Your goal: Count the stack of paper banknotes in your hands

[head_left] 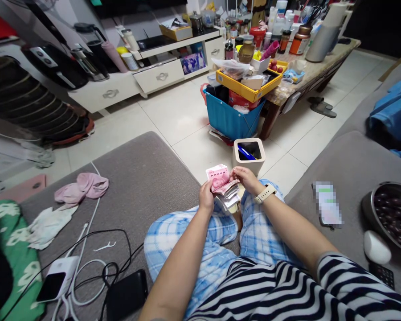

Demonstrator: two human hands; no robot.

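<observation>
A stack of pink banknotes [222, 185] rests over my knees, above blue plaid trousers. My left hand [206, 196] is closed on the stack's left side, thumb on top. On the right edge of the stack my right hand [245, 177], with a white watch on its wrist, pinches the top notes. One pink note stands lifted at the top of the pile.
A white bin [249, 154] stands on the tiled floor just beyond my knees, a blue crate [230, 118] behind it. A phone [327, 205] and a metal bowl of dark fruit [390, 214] lie on the sofa at right. Cables, chargers and cloths lie at left.
</observation>
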